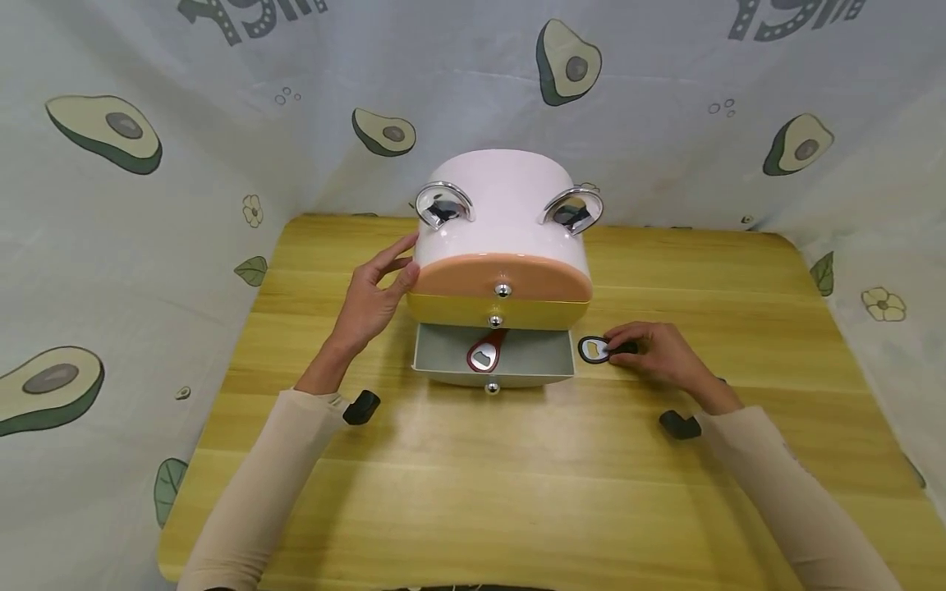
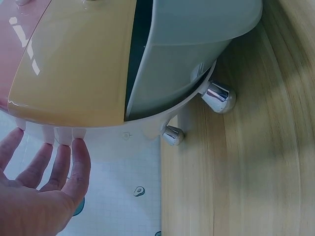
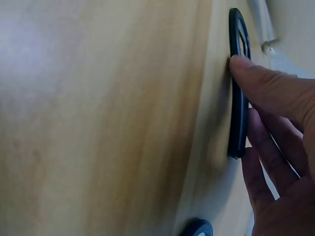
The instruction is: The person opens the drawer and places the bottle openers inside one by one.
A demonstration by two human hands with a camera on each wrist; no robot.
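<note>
A small drawer cabinet (image 1: 502,197) with a white rounded top stands on the table. Its grey-green bottom drawer (image 1: 443,349) is pulled out, and a red-rimmed bottle opener (image 1: 484,356) lies inside. My left hand (image 1: 369,302) touches the cabinet's side, fingers extended; in the left wrist view the fingertips of this hand (image 2: 47,182) meet the white wall. To the right of the drawer, my right hand (image 1: 658,355) pinches a black bottle opener (image 1: 594,350) by its handle. The right wrist view has the opener (image 3: 238,108) edge-on between thumb and fingers, close over the table.
Above the open drawer are a yellow drawer (image 1: 451,310) and an orange one (image 1: 458,279), each with a silver knob. Two chrome loops stick out from the cabinet's top. Another black-rimmed item (image 3: 198,229) lies on the wooden table (image 1: 517,492). An avocado-print cloth (image 1: 473,74) hangs behind.
</note>
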